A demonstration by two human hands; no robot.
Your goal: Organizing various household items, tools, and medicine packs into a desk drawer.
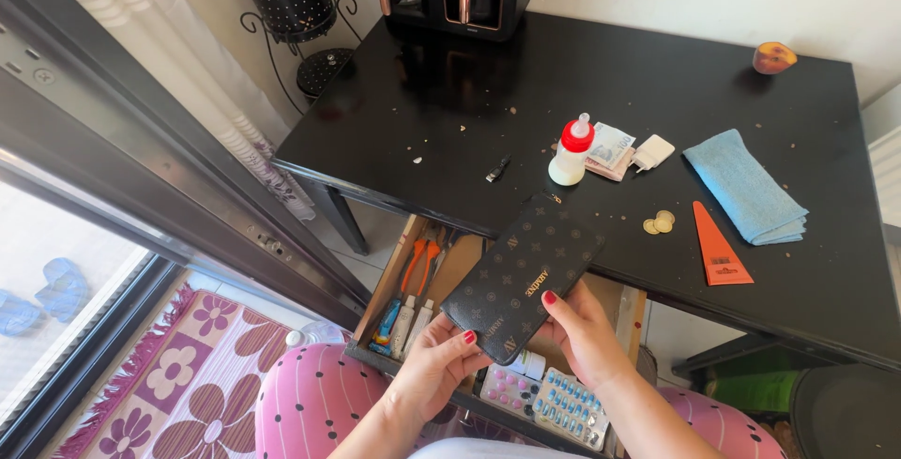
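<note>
Both hands hold a black patterned wallet (pixel 523 276) above an open drawer (pixel 399 276) beneath the front edge of the black surface (pixel 450 130). The left hand (pixel 434 365) is closed on the lower near corner of the wallet, thumb on the top face. The right hand (pixel 584 332) grips the lower right edge, thumb pressed on the top face and fingers curled underneath. The wallet is closed; its long axis runs diagonally from the near left, at the hands, to the far right, where its far end overlaps the edge of the surface. Its broad face points up toward the camera. Judged step: the wallet is supported in a two-handed hold over the drawer. Any further handling calls for a firm grip on one edge while the other hand shifts. Directly below the hands lie blister packs of pills (pixel 568 407); left of the hands, inside the drawer, lie orange-handled pliers (pixel 419 262). Beyond the hands, on the surface, stand a small bottle with a red cap (pixel 571 151), folded banknotes (pixel 610 149), coins (pixel 659 223), an orange triangular scraper (pixel 718 248) and a blue cloth (pixel 746 187).
</note>
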